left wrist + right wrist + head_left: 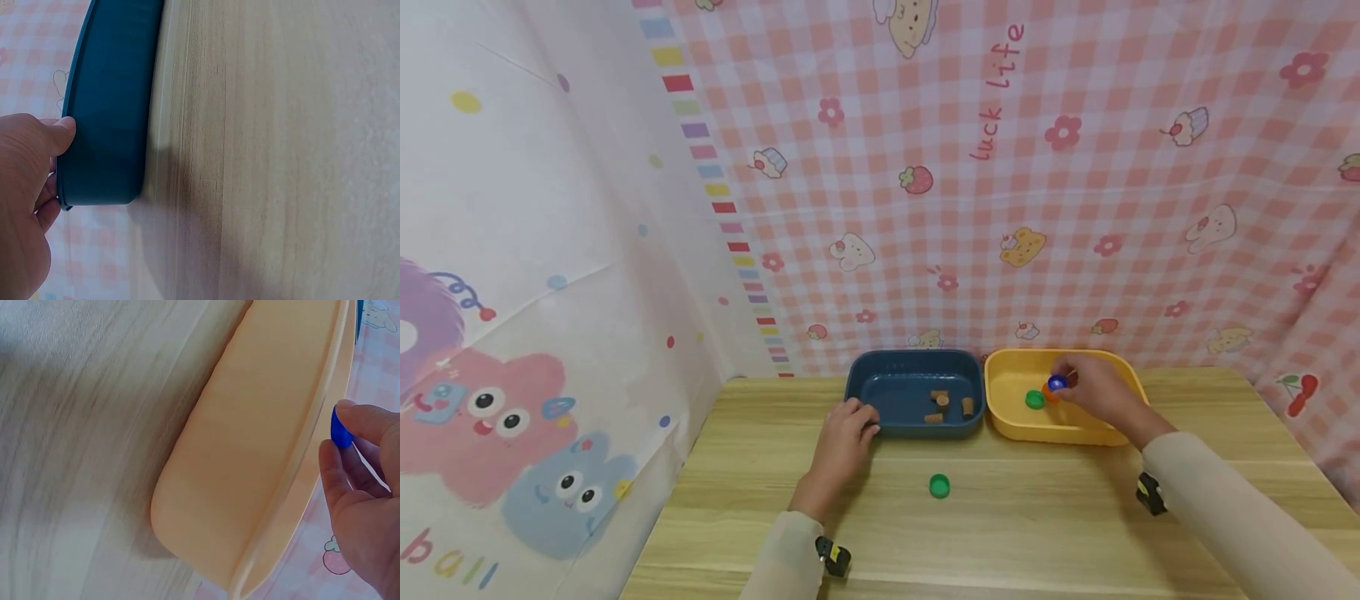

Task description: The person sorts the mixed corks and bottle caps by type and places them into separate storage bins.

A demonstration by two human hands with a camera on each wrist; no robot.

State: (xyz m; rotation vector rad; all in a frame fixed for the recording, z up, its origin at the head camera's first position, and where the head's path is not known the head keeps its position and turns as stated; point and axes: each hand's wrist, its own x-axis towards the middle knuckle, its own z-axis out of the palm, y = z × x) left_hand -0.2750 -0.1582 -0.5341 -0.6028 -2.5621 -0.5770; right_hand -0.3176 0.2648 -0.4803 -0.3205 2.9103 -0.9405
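Note:
Between the right hand's (1097, 387) thumb and fingers a blue bottle cap (1057, 382) is pinched, above the yellow tray (1067, 432). Inside that tray lie a green cap (1034, 399) and an orange cap (1050, 393), the orange one partly hidden by the blue cap and hand. The right wrist view has the blue cap (340, 428) at the fingertips, over the tray's rim. My left hand (844, 442) grips the near left corner of the dark blue tray (917, 432); in the left wrist view its thumb (61, 134) lies on the outer wall. Several corks (942, 403) lie in the blue tray.
Another green cap (939, 486) lies on the wooden table (1015, 533) in front of the trays. The two trays stand side by side at the table's back edge, against a pink checked cloth (940, 208). A white printed cloth (550, 208) hangs at the left.

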